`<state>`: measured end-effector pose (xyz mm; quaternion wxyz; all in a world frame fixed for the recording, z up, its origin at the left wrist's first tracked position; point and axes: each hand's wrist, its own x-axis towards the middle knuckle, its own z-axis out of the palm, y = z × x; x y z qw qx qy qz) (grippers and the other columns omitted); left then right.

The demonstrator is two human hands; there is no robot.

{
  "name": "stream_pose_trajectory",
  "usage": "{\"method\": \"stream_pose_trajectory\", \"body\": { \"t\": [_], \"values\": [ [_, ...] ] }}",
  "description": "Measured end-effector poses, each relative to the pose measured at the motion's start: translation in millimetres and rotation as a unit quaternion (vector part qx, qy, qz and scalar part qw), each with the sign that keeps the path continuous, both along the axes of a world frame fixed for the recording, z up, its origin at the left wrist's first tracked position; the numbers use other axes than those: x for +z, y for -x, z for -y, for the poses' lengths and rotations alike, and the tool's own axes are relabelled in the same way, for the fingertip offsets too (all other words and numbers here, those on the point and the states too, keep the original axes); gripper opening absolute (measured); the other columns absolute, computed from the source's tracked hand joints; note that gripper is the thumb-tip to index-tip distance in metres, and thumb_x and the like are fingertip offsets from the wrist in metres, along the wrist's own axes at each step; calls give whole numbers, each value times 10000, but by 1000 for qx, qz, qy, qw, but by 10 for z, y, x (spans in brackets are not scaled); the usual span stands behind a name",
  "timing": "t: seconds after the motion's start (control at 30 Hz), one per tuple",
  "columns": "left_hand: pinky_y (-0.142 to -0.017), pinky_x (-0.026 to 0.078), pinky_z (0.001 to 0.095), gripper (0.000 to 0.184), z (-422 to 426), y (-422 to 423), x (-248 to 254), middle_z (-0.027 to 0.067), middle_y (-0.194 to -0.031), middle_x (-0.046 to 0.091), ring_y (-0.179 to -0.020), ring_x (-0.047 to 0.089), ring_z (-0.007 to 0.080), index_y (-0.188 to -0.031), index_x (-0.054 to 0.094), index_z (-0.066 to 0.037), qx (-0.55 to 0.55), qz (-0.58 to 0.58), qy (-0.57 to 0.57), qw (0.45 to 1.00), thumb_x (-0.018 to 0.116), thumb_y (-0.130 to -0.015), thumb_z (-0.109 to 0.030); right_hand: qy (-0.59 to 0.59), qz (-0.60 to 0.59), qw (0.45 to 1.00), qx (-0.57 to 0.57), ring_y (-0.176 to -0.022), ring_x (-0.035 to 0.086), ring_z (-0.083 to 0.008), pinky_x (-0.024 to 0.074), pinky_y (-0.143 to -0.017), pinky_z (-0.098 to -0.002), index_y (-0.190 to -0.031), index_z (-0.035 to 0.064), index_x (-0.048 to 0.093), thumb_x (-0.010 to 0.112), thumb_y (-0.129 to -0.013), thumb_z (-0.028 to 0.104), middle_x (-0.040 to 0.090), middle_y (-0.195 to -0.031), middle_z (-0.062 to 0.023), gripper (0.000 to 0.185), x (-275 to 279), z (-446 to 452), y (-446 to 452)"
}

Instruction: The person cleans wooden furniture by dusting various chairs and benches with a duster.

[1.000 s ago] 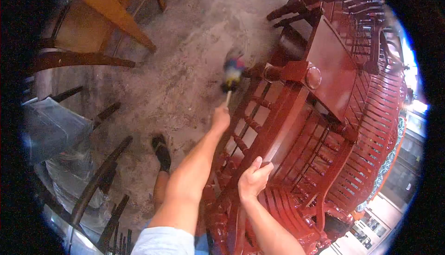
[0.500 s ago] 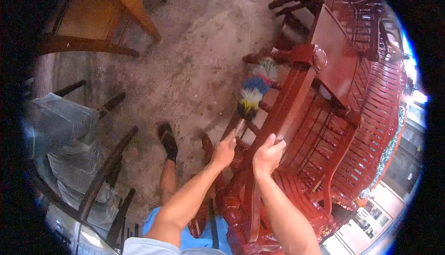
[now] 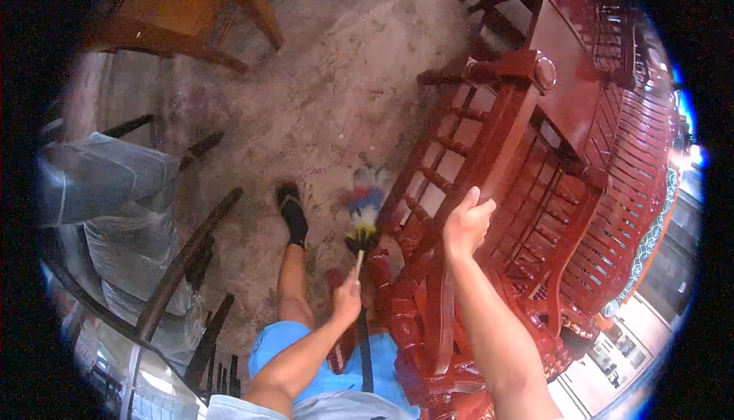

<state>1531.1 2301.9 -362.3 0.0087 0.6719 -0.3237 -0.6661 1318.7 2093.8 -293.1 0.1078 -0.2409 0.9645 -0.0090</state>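
My left hand (image 3: 347, 302) is closed around the thin handle of a feather duster (image 3: 362, 238). The duster's black, yellow, white, blue and red head points away from me over the floor, blurred at its far end, left of a glossy reddish-brown wooden bench (image 3: 501, 145). Farther right, my right hand (image 3: 468, 225) is on the bench's armrest, its thumb up and its fingers curled over the rail. Turned spindles fill the side of the bench below that rail.
Plastic-wrapped chairs (image 3: 115, 183) with dark legs stand at the left. A brown wooden piece of furniture (image 3: 180, 7) is at the upper left. More red slatted furniture (image 3: 627, 152) lines the right side. My foot (image 3: 293, 210) is on the worn concrete floor (image 3: 344, 76).
My left hand has drawn the duster back toward me and left, away from the bench's side spindles. My right hand stays at the armrest; the view has shifted slightly.
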Motion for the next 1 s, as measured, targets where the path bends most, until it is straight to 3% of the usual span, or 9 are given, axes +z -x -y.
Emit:
{"method": "stream_pose_trajectory", "body": {
  "t": [0.03, 0.13, 0.27, 0.43, 0.53, 0.57, 0.67, 0.8, 1.0],
  "values": [
    [-974, 431, 362, 389, 10, -12, 167, 223, -1246, 562, -1183, 539, 341, -1322, 492, -31, 54, -104, 184, 976, 436, -979, -207, -5, 4, 1000, -1, -1009, 540, -499, 414, -860, -549, -1169, -68, 429, 355, -963, 489, 560, -1091, -335, 599, 8, 22, -2],
    [-951, 441, 378, 394, -422, -254, 74, 239, -1214, 575, -1140, 560, 370, -1326, 484, -25, -6, -125, 143, 982, 420, -981, -206, 10, -17, 1000, 9, -1004, 549, -494, 419, -861, -545, -1178, -77, 434, 358, -963, 493, 567, -1083, -333, 613, -73, -71, 44],
    [-879, 468, 457, 415, -783, -454, -561, 325, -1128, 568, -1042, 564, 447, -1350, 462, -73, 27, 79, 41, 996, 440, -951, -185, -6, -10, 1000, -1, -1021, 550, -487, 422, -869, -540, -1178, -70, 433, 348, -964, 501, 573, -1096, -324, 616, -14, -13, -12],
    [-822, 484, 515, 452, -387, -508, -837, 313, -1104, 585, -1005, 591, 432, -1377, 422, -121, -248, 72, -55, 965, 434, -926, -138, -10, -11, 1000, -4, -1020, 552, -484, 420, -869, -538, -1126, -65, 440, 350, -961, 503, 578, -1085, -323, 599, -37, -26, 1],
    [-869, 486, 499, 352, 173, -482, -1294, 240, -1128, 613, -1028, 590, 427, -1242, 562, -97, -250, 117, -3, 961, 441, -919, -163, -16, -10, 1000, -9, -1039, 548, -482, 419, -887, -536, -1175, -71, 430, 350, -958, 505, 576, -1108, -320, 621, -31, -28, 9],
    [-895, 480, 488, 329, 445, -431, -1217, 216, -1148, 616, -1052, 583, 422, -1188, 607, -88, -245, 133, -119, 953, 444, -916, -175, -17, -18, 1000, -7, -1043, 547, -482, 418, -892, -536, -1186, -72, 427, 350, -958, 507, 575, -1113, -319, 627, -55, -43, 21],
    [-810, 508, 499, 319, 428, -438, -1031, 280, -1075, 615, -982, 616, 418, -1065, 635, 5, -351, 113, -35, 929, 501, -868, -206, -16, -10, 1000, -12, -1055, 544, -486, 417, -899, -538, -1210, -71, 417, 347, -955, 516, 570, -1132, -322, 644, -40, 15, -17],
    [-764, 502, 530, 306, 402, -366, -1131, 291, -868, 644, -878, 633, 448, -1118, 599, 2, -254, 119, -71, 957, 494, -850, -99, -32, -5, 999, -14, -1035, 550, -490, 419, -882, -550, -1192, -68, 421, 340, -959, 513, 569, -1120, -328, 631, 8, -2, -11],
    [-733, 498, 531, 267, 86, -910, 334, 311, -807, 616, -822, 609, 482, -1118, 511, 19, -218, -68, -12, 974, 459, -873, -75, -21, -22, 1000, 2, -1002, 558, -491, 424, -852, -560, -1128, -59, 439, 348, -966, 492, 572, -1090, -328, 582, -48, -67, 28]
  ]
}}
